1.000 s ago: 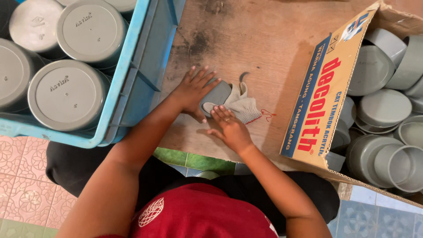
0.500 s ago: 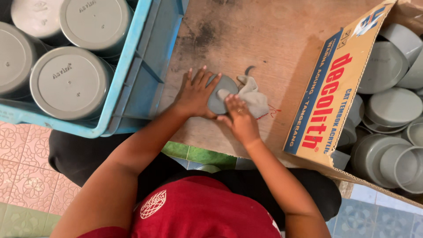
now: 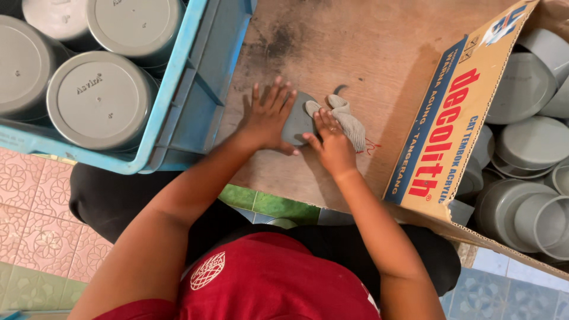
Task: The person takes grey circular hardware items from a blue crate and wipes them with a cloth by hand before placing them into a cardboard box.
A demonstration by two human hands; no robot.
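The left hand (image 3: 268,115) lies flat, fingers spread, pressing down on a grey cap (image 3: 298,121) that rests on the wooden board (image 3: 355,53). It grips nothing; it only pins the cap in place. The right hand (image 3: 332,142) has its fingers bent over a grey rag (image 3: 347,118), holding the cloth down against the cap's right edge, with the rest of the rag trailing onto the board beside it. The cap is mostly covered by the two hands, so its surface cannot be judged as clean or not.

This looks like the middle of wiping one piece: the cap is held and the rag is on it, but it sits on the board, not yet in either container.

To the left, a blue crate (image 3: 178,101) holds upright grey caps (image 3: 98,101), closed faces up and packed close together; I take these as the finished ones, though that is a guess. To the right, a cardboard box (image 3: 450,136) with an open flap holds a loose heap of similar grey caps (image 3: 527,142), many lying open side up. By that heap, a good many pieces seem left to do. The full count in either container is cut off by the frame.
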